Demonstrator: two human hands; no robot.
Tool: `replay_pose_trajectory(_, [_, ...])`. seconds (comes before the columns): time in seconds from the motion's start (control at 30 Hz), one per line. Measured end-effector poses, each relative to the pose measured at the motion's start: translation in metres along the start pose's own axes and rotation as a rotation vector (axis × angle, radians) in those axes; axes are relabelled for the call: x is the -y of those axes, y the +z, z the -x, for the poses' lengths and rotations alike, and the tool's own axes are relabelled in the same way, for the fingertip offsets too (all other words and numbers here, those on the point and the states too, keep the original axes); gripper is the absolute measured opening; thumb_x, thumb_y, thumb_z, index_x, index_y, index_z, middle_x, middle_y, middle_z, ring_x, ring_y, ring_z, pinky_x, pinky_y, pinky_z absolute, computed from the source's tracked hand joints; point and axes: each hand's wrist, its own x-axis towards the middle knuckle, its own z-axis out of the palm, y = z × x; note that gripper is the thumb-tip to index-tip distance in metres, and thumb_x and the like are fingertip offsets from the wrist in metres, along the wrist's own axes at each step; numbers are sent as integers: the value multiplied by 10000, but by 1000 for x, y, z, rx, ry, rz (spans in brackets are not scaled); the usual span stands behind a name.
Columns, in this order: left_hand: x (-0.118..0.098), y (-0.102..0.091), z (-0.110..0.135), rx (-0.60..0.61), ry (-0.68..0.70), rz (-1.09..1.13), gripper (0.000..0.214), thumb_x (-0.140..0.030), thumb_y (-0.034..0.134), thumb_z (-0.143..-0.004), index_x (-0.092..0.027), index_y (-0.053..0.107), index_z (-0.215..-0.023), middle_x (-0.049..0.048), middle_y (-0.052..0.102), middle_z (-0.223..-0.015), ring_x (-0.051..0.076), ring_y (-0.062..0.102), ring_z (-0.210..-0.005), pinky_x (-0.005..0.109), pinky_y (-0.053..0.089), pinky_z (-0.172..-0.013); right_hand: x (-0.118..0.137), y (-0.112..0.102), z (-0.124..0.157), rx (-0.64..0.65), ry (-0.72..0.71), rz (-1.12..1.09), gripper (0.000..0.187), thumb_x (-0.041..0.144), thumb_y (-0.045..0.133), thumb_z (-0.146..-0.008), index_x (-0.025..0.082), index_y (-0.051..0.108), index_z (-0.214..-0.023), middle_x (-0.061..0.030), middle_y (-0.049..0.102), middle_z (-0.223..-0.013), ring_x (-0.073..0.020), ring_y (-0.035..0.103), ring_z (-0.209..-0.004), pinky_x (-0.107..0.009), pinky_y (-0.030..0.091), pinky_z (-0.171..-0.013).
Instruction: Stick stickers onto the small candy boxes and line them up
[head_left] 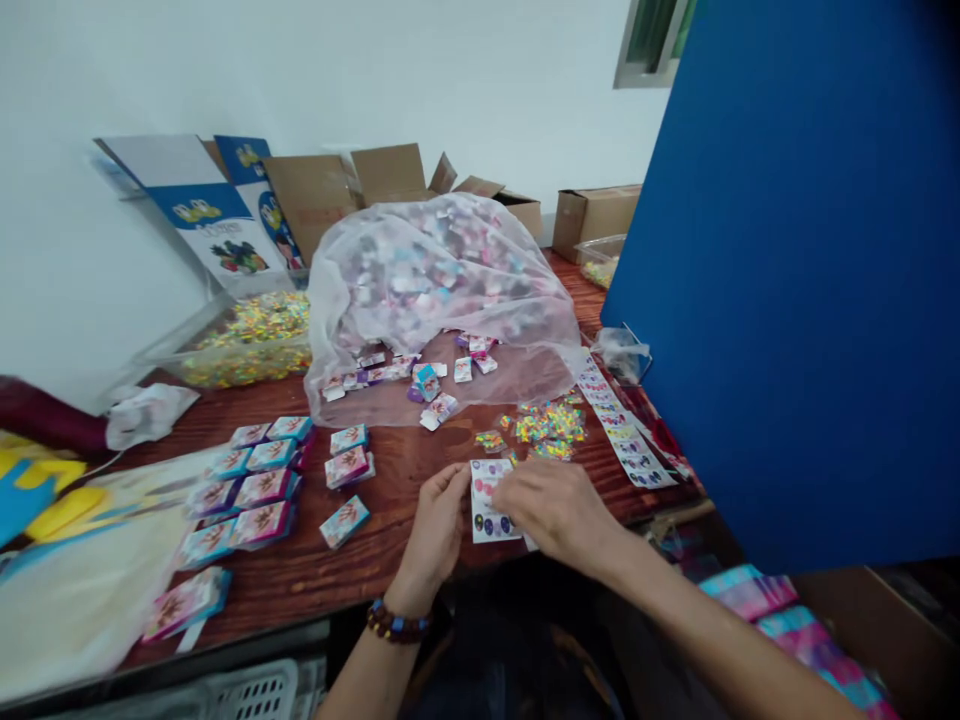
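Right forearm [720, 630] and a beaded bracelet [399, 622] on the left wrist came nearest the camera, both reaching up from the bottom of the view toward the worktop's [390, 530] near edge. Just inside that edge, a small printed sticker sheet [487, 520] lay between the hands, its long axis running front to back. The right hand's [559, 510] fingers lay across its upper right part, while the left hand [433, 525] sat partly curled against its left edge. Neither grip was wide open, but I could not tell whether either was pinching the sheet. Open wood lay directly left of the left hand, then a single packet [345, 522] and rows of colourful packets [259, 490]. Loose bright pieces [544, 428] lay just beyond the sheet, with a long strip of printed sheets [622, 440] to their right. Farther back, a sheer plastic sack [442, 270] bulged with packets.
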Motion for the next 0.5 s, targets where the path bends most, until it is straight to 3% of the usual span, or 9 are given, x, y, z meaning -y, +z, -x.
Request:
replay_pose_trajectory(0.13, [-2, -4, 5, 66, -26, 24, 231, -350, 642, -787, -152, 660, -905, 20, 682, -763, 114, 590, -639, 223, 466, -627, 8, 22, 14, 72, -36, 46, 188, 217, 454, -918, 238, 634, -965, -34, 674, -1055, -191, 599, -972, -353, 410, -905])
replay_pose_trajectory(0.37, [0, -16, 12, 65, -41, -23, 310, -392, 613, -806, -148, 648, -993, 70, 695, -867, 154, 633, -733, 255, 491, -659, -1, 21, 11, 123, -36, -105, 161, 283, 506, -911, 253, 658, -952, -27, 688, -1033, -191, 615, -959, -369, 408, -944])
replay_pose_trajectory(0.5, [0, -19, 15, 120, -29, -184, 262, -358, 685, -744, -160, 666, -914, 44, 692, -846, 163, 635, -729, 282, 511, -704, -7, 23, 9, -39, 143, -293, 173, 293, 490, -922, 236, 648, -961, -26, 682, -912, -164, 620, -846, -299, 462, -796])
